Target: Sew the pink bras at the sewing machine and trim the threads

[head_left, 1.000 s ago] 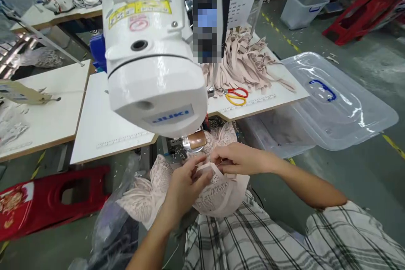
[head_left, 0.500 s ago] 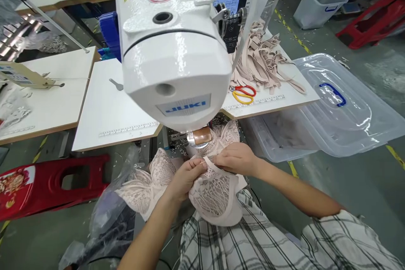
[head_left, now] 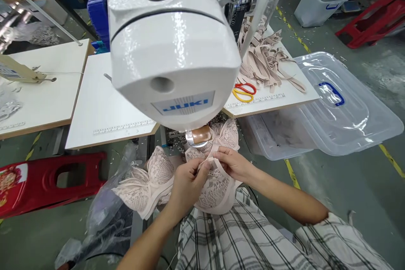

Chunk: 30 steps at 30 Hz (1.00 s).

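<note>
A pale pink lace bra [head_left: 148, 179] lies in front of me under the head of a white JUKI sewing machine [head_left: 172, 46]. My left hand [head_left: 187, 185] pinches the top edge of the right cup, fingers closed on the fabric. My right hand [head_left: 233, 163] grips the same edge just to the right, fingers also closed on it. Both hands sit just below the machine's metal presser part [head_left: 198, 137]. The needle area is hidden by the machine head.
White work tables [head_left: 104, 114] flank the machine. Red and yellow scissors [head_left: 243, 92] and a heap of beige straps [head_left: 265, 57] lie on the right table. A clear plastic bin with lid [head_left: 341, 105] stands at right, a red stool [head_left: 50, 179] at left.
My view has tilted down and closer to the machine. Both hands have shifted slightly while keeping hold of the bra's edge; the cup is folded a little more between them.
</note>
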### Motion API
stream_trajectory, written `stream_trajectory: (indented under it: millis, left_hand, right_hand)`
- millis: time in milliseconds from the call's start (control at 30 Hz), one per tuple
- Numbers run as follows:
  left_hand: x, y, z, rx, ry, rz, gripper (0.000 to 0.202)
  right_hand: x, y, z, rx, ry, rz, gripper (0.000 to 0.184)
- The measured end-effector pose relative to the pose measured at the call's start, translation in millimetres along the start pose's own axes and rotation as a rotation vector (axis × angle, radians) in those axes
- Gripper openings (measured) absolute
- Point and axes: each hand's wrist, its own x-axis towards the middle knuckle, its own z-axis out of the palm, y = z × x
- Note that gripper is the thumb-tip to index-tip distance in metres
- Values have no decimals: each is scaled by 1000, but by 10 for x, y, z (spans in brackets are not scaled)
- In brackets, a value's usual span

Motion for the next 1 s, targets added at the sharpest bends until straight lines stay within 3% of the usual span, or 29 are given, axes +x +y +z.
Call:
stream_trajectory:
  millis: [167, 267, 367, 567, 700, 800, 900, 967, 1000]
  left_hand:
    - [-13, -25, -33, 56, 104, 57, 40]
    - [-11, -48, -58, 109, 136, 106, 38]
    - [-11, -74, -40, 151, 108, 145, 37]
    - [-6, -73, -26, 164, 38, 193, 33]
    - [14, -80, -37, 134, -28, 285, 27]
    - [5, -160, 56, 76, -1, 307, 25]
    - [1, -261, 168, 73, 182, 329, 20]
    - [30, -281, 176, 134, 279, 468, 10]
    - [55, -267, 151, 188, 286, 569, 18]
  right_hand:
    - [14, -174, -194, 340, 184, 11, 40]
    - [-61, -288, -285, 159, 38, -22, 33]
    - [-133, -369, -218, -95, -92, -71, 29]
    - [-138, -438, -27, -465, -6, -341, 22]
    - [-142, -443, -19, -458, -1, -436, 19]
    - [-107, -471, -45, -309, 22, -351, 20]
    - [-16, -545, -111, -204, -9, -186, 27]
    - [62, -611, -171, -194, -32, -112, 34]
    - [104, -643, -202, -190, -30, -98, 37]
